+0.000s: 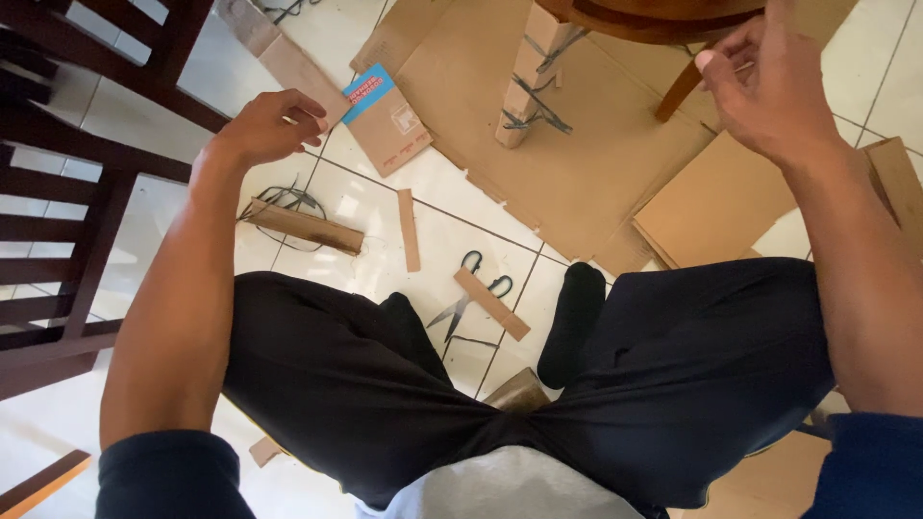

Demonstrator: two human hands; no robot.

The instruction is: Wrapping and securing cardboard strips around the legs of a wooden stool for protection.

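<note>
Left hand (269, 123) raised over floor, fingers curled loosely inward, holding nothing visible; nearest thing a cardboard flap with blue label (385, 117), just beside fingertips. Right hand (764, 82) raised at upper right, fingers half-curled, thumb up, empty as far as visible; close to wooden chair seat (663, 17) above it. Below left hand: cardboard strip (306, 226) lying on black strapping (288, 200). Between the knees: scissors (468, 293) on tile, open, short cardboard piece (490, 303) across handles. Large flat cardboard sheet (577, 163) under chair, wrapped chair leg (527, 77) standing on it
</note>
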